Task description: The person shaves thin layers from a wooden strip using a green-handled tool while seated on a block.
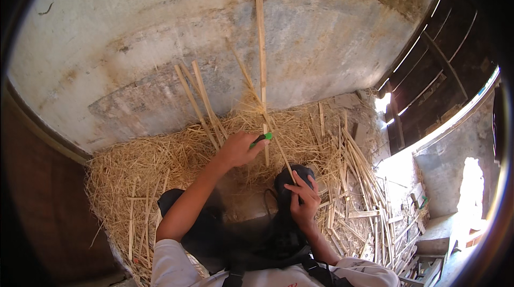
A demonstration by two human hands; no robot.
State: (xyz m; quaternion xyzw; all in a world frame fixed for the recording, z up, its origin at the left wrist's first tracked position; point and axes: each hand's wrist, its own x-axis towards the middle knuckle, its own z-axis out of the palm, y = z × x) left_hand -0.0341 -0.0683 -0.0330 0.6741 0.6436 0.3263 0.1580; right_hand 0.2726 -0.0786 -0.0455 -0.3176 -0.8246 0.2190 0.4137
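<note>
My left hand (238, 150) is closed around a tool with a green-and-black handle (261, 140); its working end cannot be made out. The tool is next to a long thin wooden strip (281, 153), which slants from my right knee up toward the wall. Fine curled shavings (254, 95) cling to the strip's far part. My right hand (304, 201) grips the strip's near end, with its fingers pressed over it above the dark-clad knee (295, 173).
Several pale wooden strips (205, 94) and a taller one (261, 46) lean against the stained wall (160, 35). Straw-like shavings (120, 180) cover the floor. On the right lies a pile of loose strips (369, 185), near a bright gap.
</note>
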